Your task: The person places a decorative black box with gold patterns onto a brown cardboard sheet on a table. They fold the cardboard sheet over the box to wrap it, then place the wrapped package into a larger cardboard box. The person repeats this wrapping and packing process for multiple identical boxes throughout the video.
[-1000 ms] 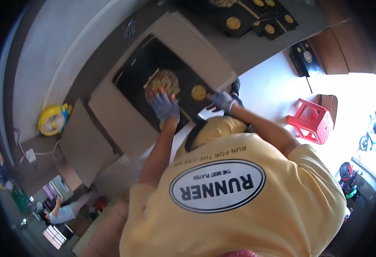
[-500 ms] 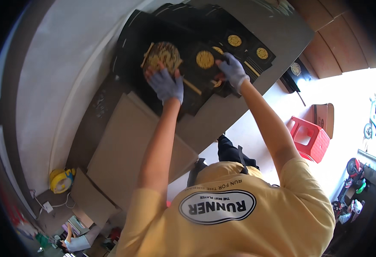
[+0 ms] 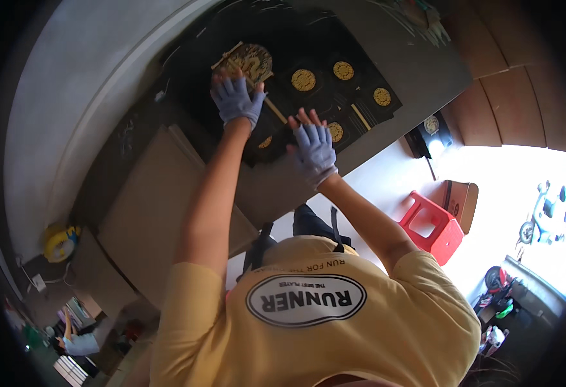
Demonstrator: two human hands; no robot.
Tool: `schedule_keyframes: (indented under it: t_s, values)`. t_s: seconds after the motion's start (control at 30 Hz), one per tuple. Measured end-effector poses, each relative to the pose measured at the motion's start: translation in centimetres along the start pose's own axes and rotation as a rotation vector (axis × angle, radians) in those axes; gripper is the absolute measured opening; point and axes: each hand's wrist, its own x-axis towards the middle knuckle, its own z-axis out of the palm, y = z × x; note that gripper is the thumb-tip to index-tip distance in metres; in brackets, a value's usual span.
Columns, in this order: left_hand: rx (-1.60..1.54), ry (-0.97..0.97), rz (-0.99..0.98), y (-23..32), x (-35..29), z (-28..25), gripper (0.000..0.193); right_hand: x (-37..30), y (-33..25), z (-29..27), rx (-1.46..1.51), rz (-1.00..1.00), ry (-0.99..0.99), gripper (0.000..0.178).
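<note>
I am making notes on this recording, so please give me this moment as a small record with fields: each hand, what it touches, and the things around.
left hand: gloved left hand, flat on the black printed sheets, fingers at a round gold emblem
right hand: gloved right hand, palm down on the near edge of the same sheets, holding nothing
surface: grey table
beside the sheets: stacked brown cardboard
floor: red plastic stool, open brown box

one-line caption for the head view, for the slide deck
Gloved left hand and right hand press flat on black die-cut sheets with gold medallions on a grey table.
</note>
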Motion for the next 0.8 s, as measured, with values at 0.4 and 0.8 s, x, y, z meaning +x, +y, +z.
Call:
schedule_keyframes:
  t_s: [0.4, 0.8]
  values:
    - [-0.283, 0.133, -0.314, -25.9, -32.8, -6.2, 0.027, -3.4, -16.0, 12.5, -0.057, 0.197, -0.583, 0.069]
    - [-0.444, -0.01, 0.019, -29.1, -46.4, -9.0, 0.041, -2.8, -19.8, 11.7, -0.075, 0.462, -0.308, 0.038]
